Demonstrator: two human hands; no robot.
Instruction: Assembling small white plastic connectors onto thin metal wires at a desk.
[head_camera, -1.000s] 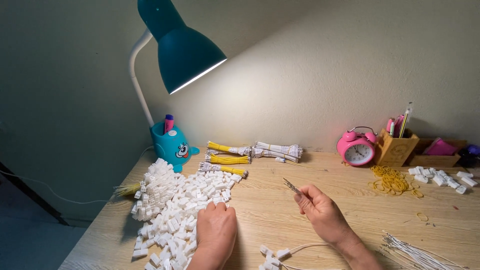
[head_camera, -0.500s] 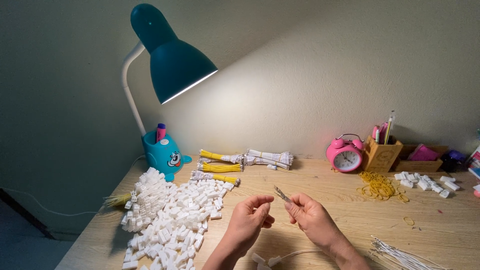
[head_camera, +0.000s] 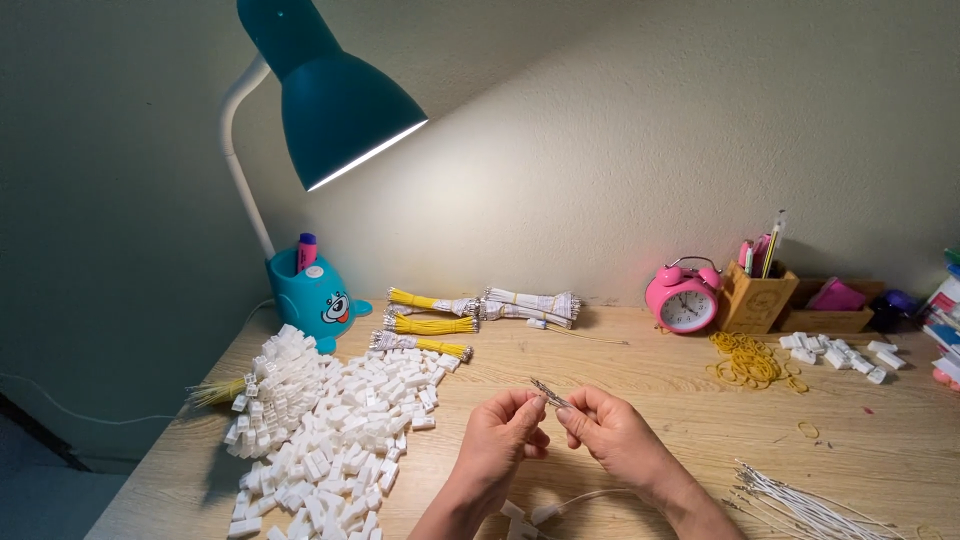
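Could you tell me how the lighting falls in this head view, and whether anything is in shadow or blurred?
Head view: the teal desk lamp throws a bright wedge on the wall and desk; the far left stays dim; both hands are lit and sharp.

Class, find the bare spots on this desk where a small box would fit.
Bare wood lies between the wire bundles and the pink clock, and between the hands and the rubber bands. The left side is crowded with white connectors.

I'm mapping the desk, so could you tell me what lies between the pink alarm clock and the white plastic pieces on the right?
In the head view, a loose heap of yellow rubber bands lies between the pink alarm clock and the white plastic pieces.
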